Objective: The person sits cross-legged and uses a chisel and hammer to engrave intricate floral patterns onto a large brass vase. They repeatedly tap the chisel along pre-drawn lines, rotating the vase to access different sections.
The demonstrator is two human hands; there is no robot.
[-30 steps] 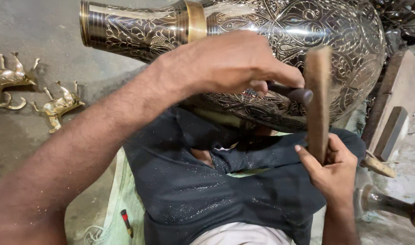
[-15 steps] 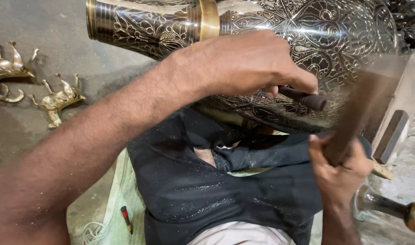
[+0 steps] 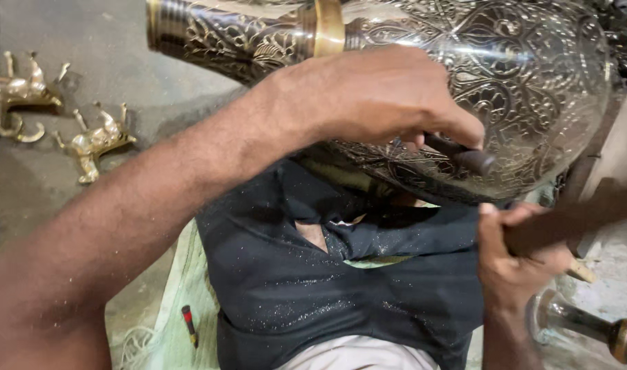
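Note:
A large engraved metal vase [image 3: 505, 75] with a brass collar lies on its side across my lap, its neck pointing left. My left hand [image 3: 375, 96] rests on the vase body and pinches a dark chisel [image 3: 464, 156] against the engraved surface. My right hand [image 3: 515, 264] grips a wooden mallet [image 3: 581, 216], which is swung out to the right and blurred, away from the chisel's end. A dark cloth [image 3: 313, 281] dusted with metal specks covers my lap under the vase.
Two small brass animal figures [image 3: 94, 140] [image 3: 15, 96] lie on the grey floor at the left. A red-handled tool [image 3: 189, 323] lies on a pale green cloth by my leg. A metal stem piece [image 3: 587, 327] lies at the lower right.
The mallet went from upright beside the chisel to swung down and out to the right. My left hand and the chisel stayed on the vase. The view shifted slightly.

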